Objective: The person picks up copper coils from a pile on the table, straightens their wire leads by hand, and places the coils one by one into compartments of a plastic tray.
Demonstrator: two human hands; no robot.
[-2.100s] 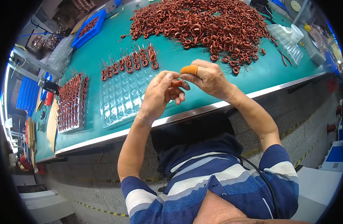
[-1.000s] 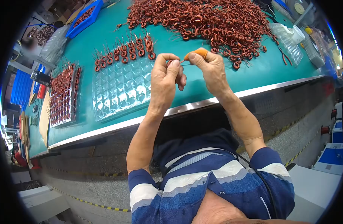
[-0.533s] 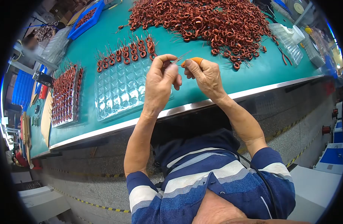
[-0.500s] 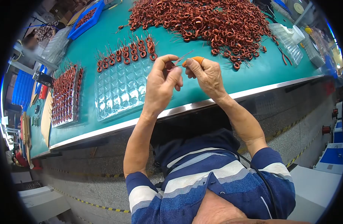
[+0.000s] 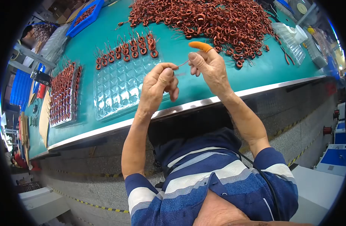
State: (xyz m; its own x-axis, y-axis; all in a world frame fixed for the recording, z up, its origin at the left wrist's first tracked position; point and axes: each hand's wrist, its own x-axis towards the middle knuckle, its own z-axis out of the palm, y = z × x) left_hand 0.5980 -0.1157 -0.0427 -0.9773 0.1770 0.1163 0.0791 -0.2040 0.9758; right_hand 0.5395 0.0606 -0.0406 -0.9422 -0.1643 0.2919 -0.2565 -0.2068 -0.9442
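My left hand [image 5: 158, 86] is closed around a small red-brown coil that its fingers mostly hide. From its fingertips a thin reddish wire [image 5: 182, 64] runs across to my right hand [image 5: 211, 71], which pinches the far end between thumb and fingers. An orange cover [image 5: 200, 46] sits on the raised index finger of that hand. Left of my hands lies a clear plastic tray [image 5: 118, 90] with round pockets; ring coils [image 5: 126, 57] with upright wire leads stand in its back part, and its front pockets hold none.
Behind my hands spreads a large heap of coils [image 5: 214, 22] on the green table [image 5: 188, 88]. A filled tray [image 5: 64, 96] stands at left, near a blue bin [image 5: 85, 19]. Pliers [image 5: 287, 56] and clear trays [image 5: 291, 43] lie at right. A person [image 5: 28, 37] is at far left.
My hands have moved apart, with the wire now stretched between them. My left hand has shifted slightly left and down. The orange-covered finger has lifted away from my right thumb.
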